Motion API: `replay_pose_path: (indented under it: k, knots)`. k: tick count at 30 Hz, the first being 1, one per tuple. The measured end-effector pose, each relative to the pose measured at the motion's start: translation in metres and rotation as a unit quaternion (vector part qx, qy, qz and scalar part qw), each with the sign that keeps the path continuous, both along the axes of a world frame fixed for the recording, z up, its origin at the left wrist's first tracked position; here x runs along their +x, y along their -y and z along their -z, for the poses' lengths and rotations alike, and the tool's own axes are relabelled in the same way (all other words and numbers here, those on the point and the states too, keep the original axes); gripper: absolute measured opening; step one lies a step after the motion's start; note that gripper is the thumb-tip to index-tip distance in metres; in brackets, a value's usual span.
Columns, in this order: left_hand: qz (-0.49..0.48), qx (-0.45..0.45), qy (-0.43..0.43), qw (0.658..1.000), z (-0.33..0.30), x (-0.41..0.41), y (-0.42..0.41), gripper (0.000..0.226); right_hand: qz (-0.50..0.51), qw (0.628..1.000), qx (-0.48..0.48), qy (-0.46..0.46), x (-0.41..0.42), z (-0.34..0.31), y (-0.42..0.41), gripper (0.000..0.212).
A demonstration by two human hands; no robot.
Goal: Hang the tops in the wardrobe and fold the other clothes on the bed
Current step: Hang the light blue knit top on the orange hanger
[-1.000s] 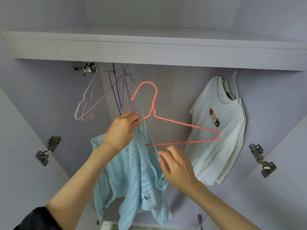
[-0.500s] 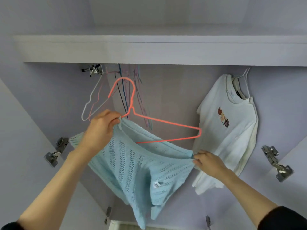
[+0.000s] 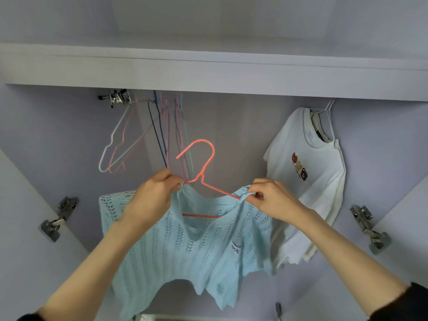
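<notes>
Pinching the open-knit blue top [image 3: 185, 246] at each shoulder, left hand [image 3: 154, 195] and right hand [image 3: 271, 198] spread it over a thin coral wire hanger [image 3: 203, 158].

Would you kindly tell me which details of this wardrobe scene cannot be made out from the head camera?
- Wardrobe rail: hidden behind the shelf, so where the empty hangers hook on is unseen.
- Coral hanger: its shoulders are covered by the blue knit top and by the left hand and right hand.
- Garment behind the white T-shirt: only its edges show.
- The bed: outside the frame.
</notes>
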State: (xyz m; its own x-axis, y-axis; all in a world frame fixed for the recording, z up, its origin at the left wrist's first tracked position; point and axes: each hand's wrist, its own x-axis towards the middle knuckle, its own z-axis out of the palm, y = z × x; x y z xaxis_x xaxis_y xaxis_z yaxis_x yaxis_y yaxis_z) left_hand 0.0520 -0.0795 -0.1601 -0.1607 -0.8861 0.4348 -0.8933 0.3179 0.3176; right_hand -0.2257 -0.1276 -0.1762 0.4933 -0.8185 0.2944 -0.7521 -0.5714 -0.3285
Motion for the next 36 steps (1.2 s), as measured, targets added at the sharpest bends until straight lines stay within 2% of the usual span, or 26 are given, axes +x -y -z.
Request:
replay_pose_path:
  k: [3, 5, 7, 10, 11, 14, 15, 20, 24, 27, 29, 32, 36]
  knots:
    - [0.007, -0.008, -0.015, 1.0, 0.002, -0.01, 0.003, 0.016, -0.048, 0.995, -0.018, 0.089, 0.02, -0.014, -0.008, 0.01]
    - [0.007, -0.027, -0.048, 0.998, 0.0, -0.012, 0.005, 0.015, -0.053, 0.981, 0.036, 0.183, 0.027, -0.023, -0.014, 0.004]
    - [-0.003, -0.051, -0.1, 0.994, -0.008, -0.012, 0.006, 0.014, -0.049, 0.96, 0.111, 0.252, 0.027, -0.031, -0.017, 0.017]
    - [-0.014, -0.067, -0.142, 0.987, -0.018, -0.01, 0.006, 0.013, -0.04, 0.936, 0.153, 0.315, 0.022, -0.042, -0.015, 0.035]
    - [-0.012, -0.069, -0.15, 0.986, -0.019, -0.011, 0.006, 0.013, -0.03, 0.941, 0.15, 0.303, 0.02, -0.045, -0.014, 0.036]
    - [-0.007, -0.063, -0.162, 0.985, -0.021, -0.016, 0.008, 0.012, 0.017, 0.984, 0.113, 0.136, 0.018, -0.045, -0.007, 0.019]
    - [-0.004, -0.052, -0.163, 0.985, -0.02, -0.016, 0.009, 0.011, 0.032, 0.988, 0.108, 0.11, 0.017, -0.044, -0.006, 0.016]
    - [-0.003, 0.0, -0.101, 0.995, -0.014, 0.004, 0.013, 0.013, 0.075, 0.978, 0.072, 0.18, 0.003, -0.037, -0.007, 0.012]
    - [-0.039, 0.005, -0.026, 0.999, -0.013, 0.031, 0.011, 0.017, 0.093, 0.973, 0.056, 0.206, -0.014, -0.031, -0.007, 0.01]
    - [-0.029, -0.013, 0.007, 0.999, -0.012, 0.032, 0.01, 0.021, 0.078, 0.967, 0.065, 0.234, -0.017, -0.028, -0.007, 0.007]
    - [-0.015, -0.024, -0.014, 1.0, -0.01, 0.028, 0.01, 0.019, 0.071, 0.962, 0.071, 0.253, -0.017, -0.025, -0.007, 0.001]
    - [-0.026, -0.051, -0.075, 0.996, -0.006, 0.026, 0.009, 0.016, 0.081, 0.944, 0.09, 0.305, -0.02, -0.022, -0.009, 0.015]
    - [-0.071, -0.074, -0.121, 0.987, 0.0, 0.031, 0.009, 0.016, 0.126, 0.932, 0.076, 0.332, -0.04, -0.024, -0.007, 0.019]
